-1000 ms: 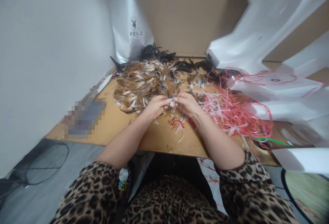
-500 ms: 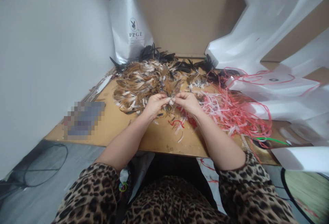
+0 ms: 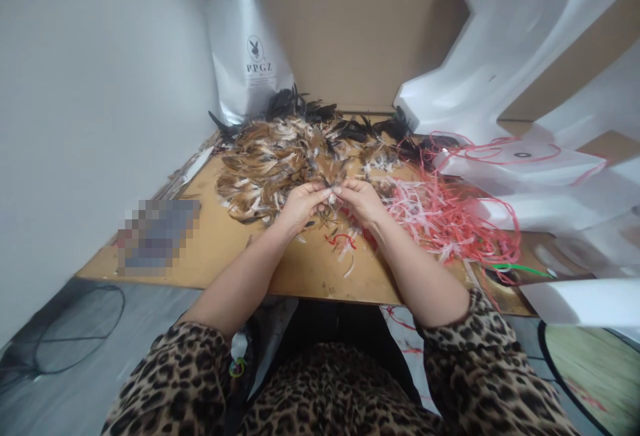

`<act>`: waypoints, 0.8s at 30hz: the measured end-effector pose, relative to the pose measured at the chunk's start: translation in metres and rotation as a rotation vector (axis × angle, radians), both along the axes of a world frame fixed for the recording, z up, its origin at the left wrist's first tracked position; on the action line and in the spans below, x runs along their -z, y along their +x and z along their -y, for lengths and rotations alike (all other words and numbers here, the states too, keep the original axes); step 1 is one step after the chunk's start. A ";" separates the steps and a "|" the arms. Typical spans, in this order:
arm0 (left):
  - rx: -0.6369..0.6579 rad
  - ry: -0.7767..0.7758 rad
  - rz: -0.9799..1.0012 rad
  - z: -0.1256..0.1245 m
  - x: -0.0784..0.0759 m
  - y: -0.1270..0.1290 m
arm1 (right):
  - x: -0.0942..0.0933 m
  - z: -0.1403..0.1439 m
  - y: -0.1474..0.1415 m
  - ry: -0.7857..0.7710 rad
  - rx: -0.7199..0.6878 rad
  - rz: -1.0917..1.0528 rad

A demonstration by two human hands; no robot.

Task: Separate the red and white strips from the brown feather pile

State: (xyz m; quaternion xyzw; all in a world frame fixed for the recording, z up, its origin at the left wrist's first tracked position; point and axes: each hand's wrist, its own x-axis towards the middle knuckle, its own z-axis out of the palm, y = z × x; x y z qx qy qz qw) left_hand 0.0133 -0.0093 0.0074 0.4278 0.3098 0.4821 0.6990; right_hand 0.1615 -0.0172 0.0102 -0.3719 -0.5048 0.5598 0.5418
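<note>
so I've got my left hand [image 3: 299,204] and right hand [image 3: 361,201] fingertip to fingertip, both pinching one small feather bundle [image 3: 332,200] between them, just in front of the feather pile [image 3: 280,163].

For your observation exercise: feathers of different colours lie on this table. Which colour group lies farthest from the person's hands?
The black feathers, along the pile's far edge beside the white bag. The brown feathers lie right by the left hand and right hand.

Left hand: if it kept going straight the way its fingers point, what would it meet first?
The left hand points right, at the right hand. Their fingertips already pinch the same small tuft of feathers, so it would meet that tuft and those fingertips first.
</note>
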 end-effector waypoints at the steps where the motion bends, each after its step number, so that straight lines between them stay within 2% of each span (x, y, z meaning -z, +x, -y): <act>1: -0.019 -0.005 -0.015 0.000 0.000 0.000 | -0.001 0.000 0.000 0.022 0.042 0.036; 4: -0.040 0.003 -0.060 -0.001 0.001 0.000 | -0.002 0.001 0.001 0.045 0.100 0.098; 10: -0.027 0.029 -0.051 -0.004 0.004 -0.003 | 0.005 0.000 -0.004 -0.020 0.035 0.009; 14: -0.043 0.008 -0.022 -0.003 0.003 -0.002 | -0.008 -0.001 0.001 -0.009 0.136 0.077; 17: -0.086 0.033 0.006 -0.002 0.000 -0.002 | -0.031 -0.010 0.023 0.047 0.338 0.112; 20: -0.136 0.088 -0.018 -0.001 -0.002 -0.002 | -0.047 -0.033 0.060 0.082 0.554 0.146; 22: -0.163 0.110 -0.047 -0.001 -0.002 -0.003 | -0.048 -0.052 0.085 0.047 0.633 0.227; 24: -0.180 0.117 -0.070 -0.001 -0.002 -0.003 | -0.042 -0.071 0.105 -0.057 0.680 0.343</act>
